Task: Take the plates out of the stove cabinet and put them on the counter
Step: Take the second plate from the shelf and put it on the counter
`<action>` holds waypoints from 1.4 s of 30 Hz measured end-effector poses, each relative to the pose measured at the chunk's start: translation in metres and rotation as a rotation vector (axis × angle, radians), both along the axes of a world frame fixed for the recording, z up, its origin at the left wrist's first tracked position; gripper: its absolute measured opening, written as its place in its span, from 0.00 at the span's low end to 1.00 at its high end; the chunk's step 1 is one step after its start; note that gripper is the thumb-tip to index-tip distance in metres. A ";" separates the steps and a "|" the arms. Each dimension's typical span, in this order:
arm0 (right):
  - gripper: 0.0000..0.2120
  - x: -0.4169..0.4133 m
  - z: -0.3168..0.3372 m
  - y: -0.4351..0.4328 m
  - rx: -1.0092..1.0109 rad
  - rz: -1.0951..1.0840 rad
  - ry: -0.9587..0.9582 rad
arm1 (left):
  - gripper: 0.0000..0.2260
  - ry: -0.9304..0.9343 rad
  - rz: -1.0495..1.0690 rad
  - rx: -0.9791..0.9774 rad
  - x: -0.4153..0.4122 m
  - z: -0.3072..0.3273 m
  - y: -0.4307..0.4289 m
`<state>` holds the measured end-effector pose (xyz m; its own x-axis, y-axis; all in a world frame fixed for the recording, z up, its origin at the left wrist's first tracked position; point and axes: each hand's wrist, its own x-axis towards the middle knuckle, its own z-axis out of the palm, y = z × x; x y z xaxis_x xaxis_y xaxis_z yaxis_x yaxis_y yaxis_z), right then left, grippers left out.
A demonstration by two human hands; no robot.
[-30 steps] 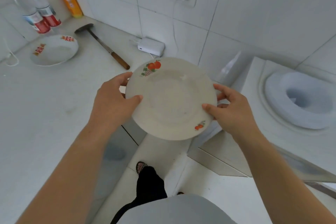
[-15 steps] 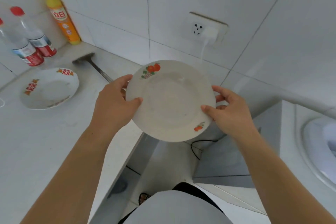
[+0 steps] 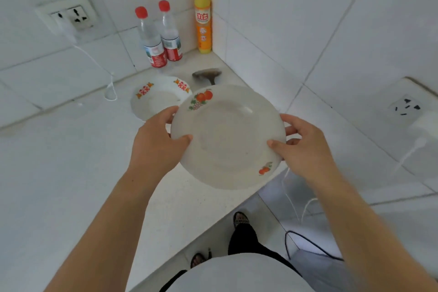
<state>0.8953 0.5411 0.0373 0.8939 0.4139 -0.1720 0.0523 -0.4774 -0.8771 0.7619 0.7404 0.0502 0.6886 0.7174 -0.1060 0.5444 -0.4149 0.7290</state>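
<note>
Fruit-print plate [image 3: 227, 136] is held at frame centre, off the desk [image 3: 59, 161], over its near edge and partly over the floor gap. It is not touching anything but the hands.

Plate is round, so no long axis is given. The face is turned up toward the camera and slightly tilted. The big fruit decal points to the upper left and the small decal to the lower right.

Left hand [image 3: 156, 147]: the left rim is pinched, with the thumb on the face and the fingers [image 3: 169, 111] curled round the edge.
Right hand [image 3: 305, 152]: the right rim is pinched the same way, with the fingers [image 3: 290, 130] wrapped behind.

A second plate [image 3: 158, 99] with red-orange print is seen flat on the desk, just above and left of the held one and partly covered by it.

Two water bottles [image 3: 151, 38] and a yellow detergent bottle [image 3: 203, 19] are stood in the corner at upper centre. A dark tool head [image 3: 207, 74] is laid below them.
</note>
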 end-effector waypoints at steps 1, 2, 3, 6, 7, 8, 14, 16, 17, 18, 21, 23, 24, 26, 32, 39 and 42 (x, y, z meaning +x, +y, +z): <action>0.24 0.009 0.001 0.011 -0.005 0.038 -0.005 | 0.26 0.006 0.044 0.003 0.000 0.001 0.005; 0.25 0.017 0.001 0.021 -0.008 0.072 -0.012 | 0.26 0.009 0.084 0.006 0.001 0.001 0.010; 0.25 0.025 0.002 0.032 -0.010 0.107 -0.021 | 0.26 0.009 0.121 0.009 0.002 0.002 0.014; 0.25 0.044 0.002 0.065 -0.008 0.195 -0.026 | 0.26 0.013 0.233 0.021 0.005 0.002 0.025; 0.25 0.049 0.001 0.077 -0.002 0.226 -0.027 | 0.26 0.015 0.273 0.019 0.004 0.001 0.028; 0.24 0.052 0.000 0.088 -0.001 0.263 -0.035 | 0.25 0.018 0.311 0.015 0.003 0.000 0.031; 0.24 0.056 -0.008 0.144 -0.072 0.488 -0.085 | 0.24 0.076 0.431 -0.043 -0.012 -0.013 0.056; 0.24 0.056 -0.013 0.155 -0.106 0.513 -0.067 | 0.24 0.114 0.424 -0.063 -0.016 -0.018 0.065; 0.24 0.056 -0.015 0.160 -0.129 0.524 -0.062 | 0.25 0.126 0.417 -0.075 -0.018 -0.021 0.071; 0.24 0.056 -0.016 0.165 -0.160 0.537 -0.066 | 0.25 0.132 0.409 -0.090 -0.019 -0.024 0.077; 0.25 0.057 -0.021 0.178 -0.243 0.556 -0.090 | 0.25 0.132 0.384 -0.126 -0.017 -0.033 0.097; 0.25 0.057 -0.024 0.185 -0.285 0.544 -0.094 | 0.26 0.131 0.359 -0.148 -0.014 -0.040 0.108; 0.25 0.057 -0.026 0.188 -0.306 0.542 -0.099 | 0.26 0.129 0.350 -0.161 -0.011 -0.044 0.114; 0.24 0.061 -0.029 0.197 -0.329 0.541 -0.106 | 0.25 0.127 0.340 -0.184 -0.005 -0.051 0.124; 0.22 0.079 -0.046 0.225 -0.361 0.553 -0.084 | 0.24 0.047 0.475 -0.294 0.019 -0.073 0.141; 0.17 0.106 -0.074 0.265 -0.384 0.625 -0.080 | 0.23 0.067 0.554 -0.365 0.038 -0.103 0.168; 0.18 0.117 -0.087 0.278 -0.393 0.635 -0.088 | 0.23 0.087 0.557 -0.349 0.045 -0.111 0.178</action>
<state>1.0121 0.8193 -0.0496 0.5214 0.7771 -0.3526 0.4836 -0.6095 -0.6282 0.8073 0.9180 -0.0605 0.2036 0.8771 -0.4351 0.6719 0.1981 0.7137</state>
